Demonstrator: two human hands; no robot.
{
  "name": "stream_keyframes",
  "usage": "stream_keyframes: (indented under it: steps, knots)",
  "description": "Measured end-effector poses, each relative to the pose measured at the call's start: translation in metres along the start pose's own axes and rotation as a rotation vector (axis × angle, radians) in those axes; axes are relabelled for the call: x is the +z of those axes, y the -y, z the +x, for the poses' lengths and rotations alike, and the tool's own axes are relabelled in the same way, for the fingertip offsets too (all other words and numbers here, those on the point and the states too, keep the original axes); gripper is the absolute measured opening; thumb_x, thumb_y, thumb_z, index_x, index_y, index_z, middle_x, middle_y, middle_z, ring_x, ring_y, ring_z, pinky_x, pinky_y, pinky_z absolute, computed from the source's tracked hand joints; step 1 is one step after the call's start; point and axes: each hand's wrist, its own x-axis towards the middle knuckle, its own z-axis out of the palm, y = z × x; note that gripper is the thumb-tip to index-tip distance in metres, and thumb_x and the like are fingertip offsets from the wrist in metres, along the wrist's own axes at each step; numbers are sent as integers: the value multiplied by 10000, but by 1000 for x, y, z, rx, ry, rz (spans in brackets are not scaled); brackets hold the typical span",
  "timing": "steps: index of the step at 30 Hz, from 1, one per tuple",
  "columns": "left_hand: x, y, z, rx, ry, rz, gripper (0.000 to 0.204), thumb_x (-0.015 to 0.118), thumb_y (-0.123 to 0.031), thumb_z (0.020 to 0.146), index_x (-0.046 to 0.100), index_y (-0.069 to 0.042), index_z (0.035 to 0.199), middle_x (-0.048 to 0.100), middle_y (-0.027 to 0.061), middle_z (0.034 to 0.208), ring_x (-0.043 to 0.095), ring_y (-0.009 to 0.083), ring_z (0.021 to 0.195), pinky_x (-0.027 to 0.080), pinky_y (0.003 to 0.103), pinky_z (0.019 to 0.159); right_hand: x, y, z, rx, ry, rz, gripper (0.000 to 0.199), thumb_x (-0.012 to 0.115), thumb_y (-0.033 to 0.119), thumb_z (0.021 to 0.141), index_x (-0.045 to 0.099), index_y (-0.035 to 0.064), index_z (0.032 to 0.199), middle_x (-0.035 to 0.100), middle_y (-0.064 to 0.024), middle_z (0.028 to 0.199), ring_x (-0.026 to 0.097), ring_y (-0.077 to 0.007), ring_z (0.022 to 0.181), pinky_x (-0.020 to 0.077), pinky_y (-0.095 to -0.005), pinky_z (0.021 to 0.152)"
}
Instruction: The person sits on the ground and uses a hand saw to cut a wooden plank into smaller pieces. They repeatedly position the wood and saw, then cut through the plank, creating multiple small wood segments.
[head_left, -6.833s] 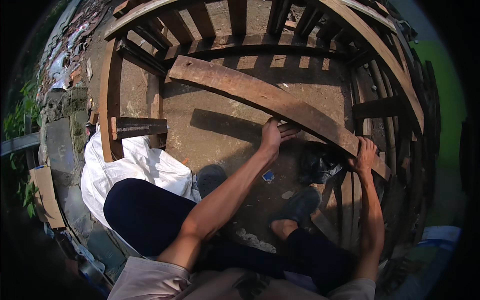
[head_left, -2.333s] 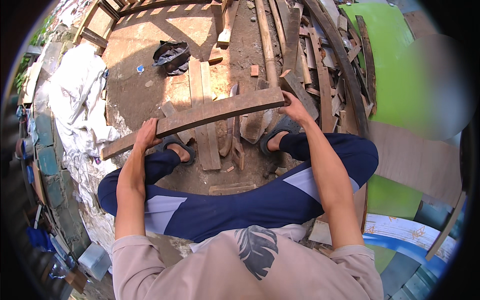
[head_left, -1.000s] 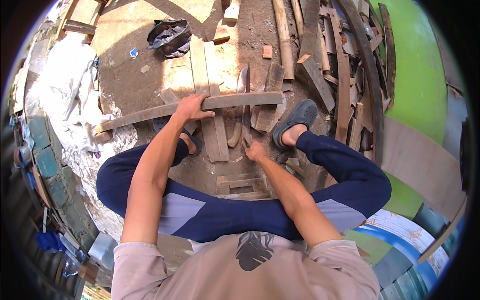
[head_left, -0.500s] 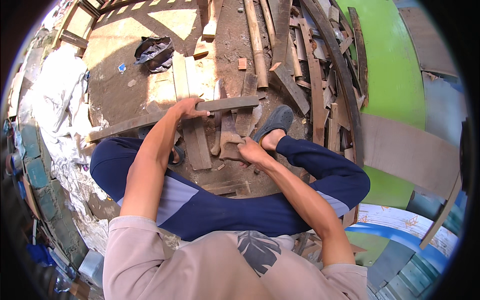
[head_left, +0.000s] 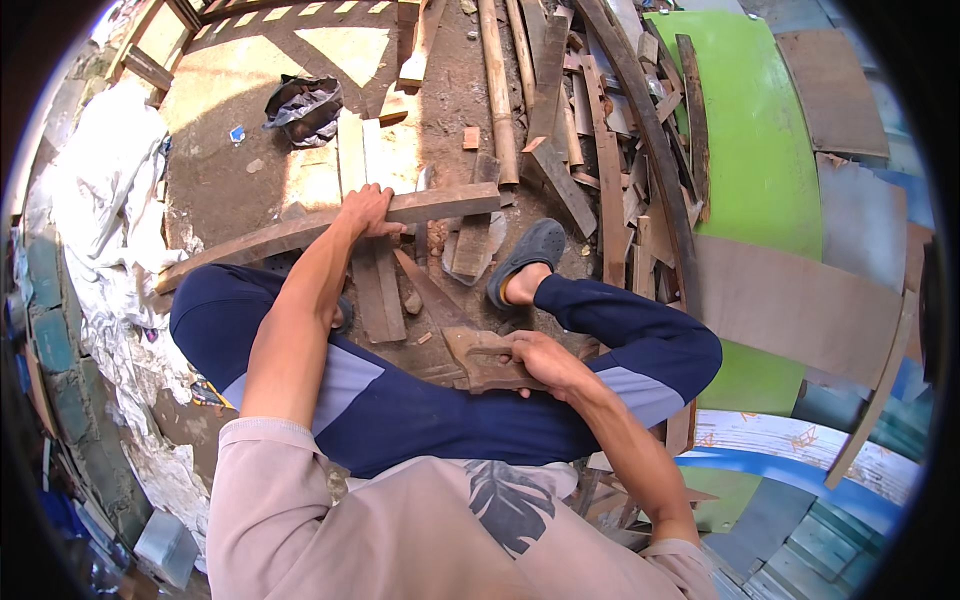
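Note:
A long grey-brown wooden beam (head_left: 445, 203) lies crosswise in front of me, rising from lower left to right over other boards. My left hand (head_left: 368, 212) grips it from above near the middle, fingers wrapped over its edge. Close to my lap, my right hand (head_left: 545, 365) is closed round the wooden handle of a handsaw (head_left: 488, 362). Its rusty blade slants away to the upper left, the tip just short of the beam's near side and apart from it. Under the beam lie flat planks (head_left: 378, 300), with a short board (head_left: 473, 240) farther right.
At the right stands a heap of scrap timber (head_left: 610, 190) with a bamboo pole (head_left: 497, 90), beside a green panel (head_left: 755, 160). White sheeting (head_left: 100, 190) covers the left side. A dark plastic bag (head_left: 305, 108) sits on the ground ahead. My shod foot (head_left: 530, 262) is near the boards.
My right hand has drawn the saw back toward my lap and to the right. The blade now slants instead of standing nearly straight ahead across the beam. My left hand keeps its grip.

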Motion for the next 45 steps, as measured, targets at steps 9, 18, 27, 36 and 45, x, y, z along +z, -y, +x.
stream_keyframes:
  steps: [9, 18, 27, 36, 45]
  knots:
    - [-5, -2, 4, -85, 63, -32, 1010, 803, -736, 739, 538, -23, 1404, 614, 212, 1341, 604, 377, 1265, 531, 504, 1030, -113, 18, -153, -82, -232, -521, 402, 514, 51, 830, 724, 2, 1170, 709, -50, 957, 597, -125, 817, 491, -283, 739]
    - [13, -14, 3, -170, 34, -109, 1041, 793, -736, 748, 495, -26, 1448, 595, 242, 1381, 604, 412, 1267, 519, 515, 1055, -175, 29, -124, -404, -457, 46, 276, 585, 85, 919, 668, 19, 1174, 680, -17, 900, 596, -101, 630, 467, -279, 499]
    - [2, -19, 12, -108, 49, -211, 1236, 746, -841, 681, 413, -44, 1565, 573, 277, 1439, 554, 437, 1351, 459, 554, 1123, -163, 101, -70, -417, -758, -299, 333, 588, 164, 956, 671, -32, 1212, 685, -106, 820, 622, -162, 571, 477, -336, 481]
    - [-14, -76, 57, 82, -4, -431, 1223, 785, -777, 691, 410, -9, 1566, 584, 310, 1414, 562, 452, 1324, 454, 508, 1141, -163, 119, -35, -542, -914, -705, 324, 583, 112, 944, 657, -71, 1201, 703, -298, 1107, 669, -455, 1093, 502, -479, 980]
    - [21, 6, 4, 13, -87, -178, 1026, 845, -637, 709, 504, -73, 1496, 667, 219, 1304, 651, 394, 1194, 537, 493, 1013, -138, 140, -40, -613, -871, -836, 296, 574, 74, 944, 659, -54, 1197, 698, -287, 1148, 647, -469, 1109, 489, -504, 999]
